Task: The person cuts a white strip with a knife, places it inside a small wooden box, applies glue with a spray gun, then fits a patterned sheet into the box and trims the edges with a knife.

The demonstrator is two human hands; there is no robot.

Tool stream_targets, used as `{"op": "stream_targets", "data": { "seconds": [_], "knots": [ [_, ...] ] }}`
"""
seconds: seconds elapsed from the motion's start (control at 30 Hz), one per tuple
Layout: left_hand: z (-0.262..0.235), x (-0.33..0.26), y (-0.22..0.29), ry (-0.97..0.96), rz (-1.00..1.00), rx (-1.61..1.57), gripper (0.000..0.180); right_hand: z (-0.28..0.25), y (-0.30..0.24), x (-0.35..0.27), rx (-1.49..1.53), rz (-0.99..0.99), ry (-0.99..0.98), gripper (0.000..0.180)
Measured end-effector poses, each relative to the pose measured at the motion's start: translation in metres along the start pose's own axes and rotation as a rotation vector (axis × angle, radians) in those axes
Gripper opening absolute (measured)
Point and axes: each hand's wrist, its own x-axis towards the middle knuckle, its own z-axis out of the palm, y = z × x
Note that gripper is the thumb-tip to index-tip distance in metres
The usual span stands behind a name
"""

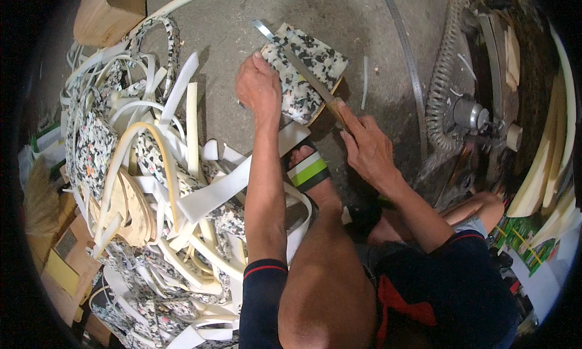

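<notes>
Left hand (259, 88) presses the speckled block (305, 76); right hand (365, 147) seemingly clamps the knife (300, 67) laid across it.

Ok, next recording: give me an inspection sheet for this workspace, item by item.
Surface: bare grey concrete floor.
Job's things: speckled foam block on the floor; long knife lying across its top.
Clutter: heap of white and speckled offcut strips on the person's left; wooden box beyond it.
Grippers: left hand presses on the block; right hand closed in a grip on the knife handle.
Cables: ribbed hose on the right.
Surroundings: machine, pale strips, sandalled foot.
</notes>
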Motion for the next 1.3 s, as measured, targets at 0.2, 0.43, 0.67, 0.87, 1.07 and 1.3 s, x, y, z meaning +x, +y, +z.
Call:
{"op": "stream_targets", "data": {
  "seconds": [0.2,0.43,0.67,0.87,1.07,1.3],
  "knots": [
    [0.002,-0.001,0.001,0.046,0.046,0.047,0.039,0.022,-0.017,0.047,-0.023,-0.02,0.088,0.058],
    [0.004,0.0,-0.002,0.069,0.066,0.077,0.044,0.004,-0.01,0.002,-0.035,0.114,-0.004,0.062],
    [0.002,-0.002,0.004,0.023,-0.011,0.059,0.046,0.019,-0.025,0.043,0.018,0.062,0.038,0.062],
    [0.0,-0.003,0.003,0.037,0.056,0.081,0.04,0.005,-0.009,-0.004,0.001,0.108,0.007,0.063],
    [-0.001,-0.004,0.003,0.016,0.038,0.031,0.048,0.01,-0.021,0.022,0.05,0.087,0.04,0.063],
    [0.002,-0.003,0.001,0.024,0.008,0.078,0.047,0.008,-0.004,-0.004,0.03,0.129,0.028,0.063]
  ]
}}
